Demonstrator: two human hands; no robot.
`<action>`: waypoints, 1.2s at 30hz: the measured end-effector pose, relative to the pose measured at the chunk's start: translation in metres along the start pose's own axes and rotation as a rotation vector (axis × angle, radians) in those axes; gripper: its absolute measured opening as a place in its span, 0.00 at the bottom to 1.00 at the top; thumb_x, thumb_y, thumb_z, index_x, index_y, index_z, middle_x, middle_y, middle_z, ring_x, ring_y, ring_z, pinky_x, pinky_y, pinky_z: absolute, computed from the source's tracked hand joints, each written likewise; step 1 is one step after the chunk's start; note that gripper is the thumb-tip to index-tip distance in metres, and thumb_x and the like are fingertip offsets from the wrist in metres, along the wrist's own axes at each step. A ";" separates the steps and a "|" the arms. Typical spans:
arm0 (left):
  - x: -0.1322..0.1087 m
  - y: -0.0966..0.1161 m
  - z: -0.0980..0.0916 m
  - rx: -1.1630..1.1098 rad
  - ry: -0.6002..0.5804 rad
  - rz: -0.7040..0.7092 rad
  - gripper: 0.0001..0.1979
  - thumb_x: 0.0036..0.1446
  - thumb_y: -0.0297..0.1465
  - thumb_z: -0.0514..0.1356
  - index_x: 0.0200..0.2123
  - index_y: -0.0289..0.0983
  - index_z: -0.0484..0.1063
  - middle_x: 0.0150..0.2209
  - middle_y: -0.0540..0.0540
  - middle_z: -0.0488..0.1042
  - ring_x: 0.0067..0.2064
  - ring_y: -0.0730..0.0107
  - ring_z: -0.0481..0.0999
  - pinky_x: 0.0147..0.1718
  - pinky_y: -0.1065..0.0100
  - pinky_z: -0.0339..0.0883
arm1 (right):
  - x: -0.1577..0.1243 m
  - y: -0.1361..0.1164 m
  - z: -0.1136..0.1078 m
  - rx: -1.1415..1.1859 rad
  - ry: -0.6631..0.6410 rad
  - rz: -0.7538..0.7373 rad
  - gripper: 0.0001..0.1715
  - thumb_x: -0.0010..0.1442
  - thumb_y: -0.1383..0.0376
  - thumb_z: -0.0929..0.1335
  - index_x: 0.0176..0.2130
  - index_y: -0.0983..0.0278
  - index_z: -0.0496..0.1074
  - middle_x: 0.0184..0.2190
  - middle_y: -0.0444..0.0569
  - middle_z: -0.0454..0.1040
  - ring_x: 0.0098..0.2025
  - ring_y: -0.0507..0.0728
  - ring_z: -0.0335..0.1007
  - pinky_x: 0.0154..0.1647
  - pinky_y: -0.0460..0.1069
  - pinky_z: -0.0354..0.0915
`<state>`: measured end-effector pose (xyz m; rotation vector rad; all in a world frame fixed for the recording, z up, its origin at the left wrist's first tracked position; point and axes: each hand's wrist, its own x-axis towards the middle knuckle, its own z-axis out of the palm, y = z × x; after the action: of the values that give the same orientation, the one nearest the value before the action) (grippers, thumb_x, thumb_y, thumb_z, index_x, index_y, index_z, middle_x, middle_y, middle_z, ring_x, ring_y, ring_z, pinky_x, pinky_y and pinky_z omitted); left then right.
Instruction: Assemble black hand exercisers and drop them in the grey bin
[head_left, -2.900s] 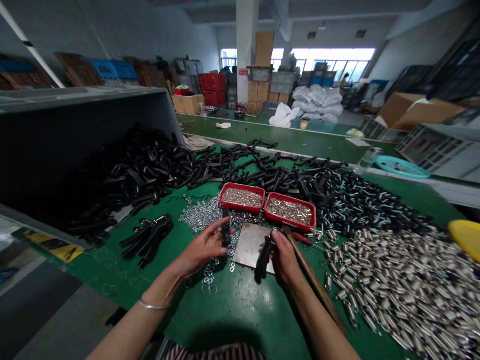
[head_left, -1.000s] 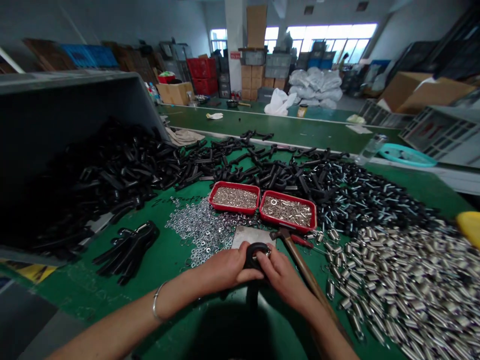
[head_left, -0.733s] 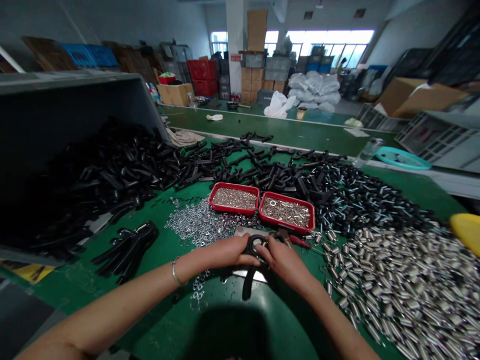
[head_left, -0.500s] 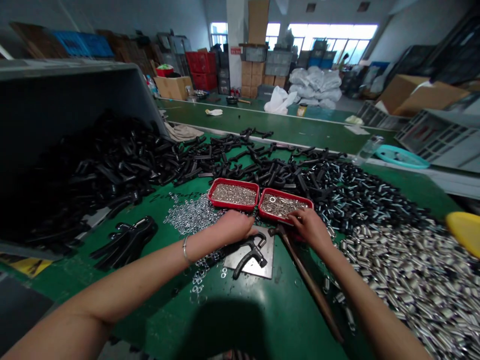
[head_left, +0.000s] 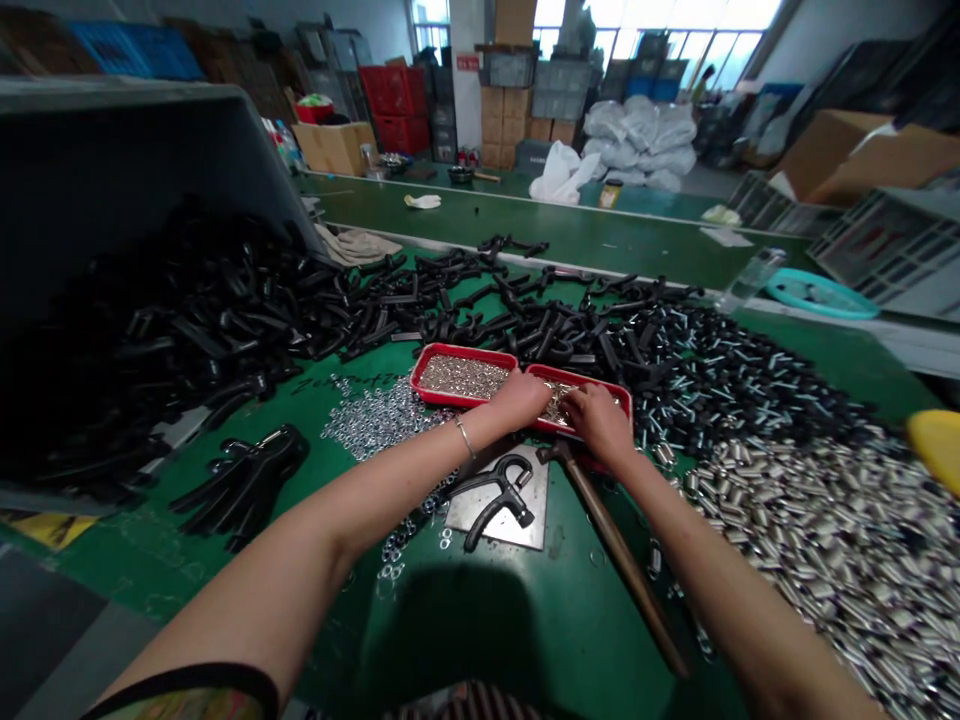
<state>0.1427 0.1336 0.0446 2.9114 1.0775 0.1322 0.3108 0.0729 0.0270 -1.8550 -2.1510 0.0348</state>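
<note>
My left hand (head_left: 523, 398) reaches over the left end of the right-hand red tray (head_left: 628, 412), its fingers bunched together. Just beside it, the fingers of my right hand (head_left: 604, 420) are curled down into the small metal pins in the same tray. Whatever either hand pinches is too small to make out. Below my hands, a black part with curved arms (head_left: 501, 497) lies on a square metal plate (head_left: 534, 530). A wooden-handled hammer (head_left: 621, 555) lies to the right of the plate. The left red tray (head_left: 417, 380) holds small metal pieces.
Loose metal rings (head_left: 375, 420) spread left of the trays. Silver cylinders (head_left: 810, 540) are heaped at right, below black-handled metal pieces (head_left: 720, 370). A tipped grey bin (head_left: 259, 150) spills black parts (head_left: 225, 300) at left. Several black parts (head_left: 247, 480) are stacked near me.
My left hand has moved right and forward, from above the plate to the right tray. My right hand has shifted slightly deeper into that tray. The view has tilted a little downward.
</note>
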 end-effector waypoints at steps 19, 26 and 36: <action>-0.160 0.021 0.017 -0.676 0.192 -0.296 0.06 0.62 0.29 0.59 0.32 0.36 0.73 0.38 0.45 0.74 0.44 0.62 0.72 0.48 0.60 0.66 | -0.004 0.000 -0.006 0.374 0.233 0.069 0.15 0.65 0.61 0.61 0.41 0.65 0.75 0.41 0.56 0.79 0.44 0.61 0.73 0.49 0.55 0.65; -0.159 0.029 0.010 -0.373 0.172 -0.132 0.09 0.65 0.29 0.55 0.36 0.34 0.73 0.40 0.41 0.73 0.46 0.58 0.71 0.50 0.57 0.64 | -0.073 -0.048 0.000 0.717 0.029 0.157 0.18 0.66 0.52 0.63 0.39 0.62 0.73 0.32 0.47 0.79 0.24 0.54 0.69 0.29 0.49 0.65; -0.155 0.028 0.011 -0.326 0.140 -0.039 0.09 0.64 0.35 0.57 0.42 0.36 0.72 0.45 0.41 0.72 0.50 0.57 0.69 0.52 0.56 0.62 | -0.091 -0.065 0.026 0.734 -0.058 0.178 0.18 0.67 0.53 0.62 0.36 0.62 0.72 0.28 0.46 0.77 0.24 0.55 0.69 0.27 0.48 0.62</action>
<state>0.0445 0.0119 0.0247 2.6197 1.0189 0.4690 0.2526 -0.0215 -0.0025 -1.5835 -1.6574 0.8058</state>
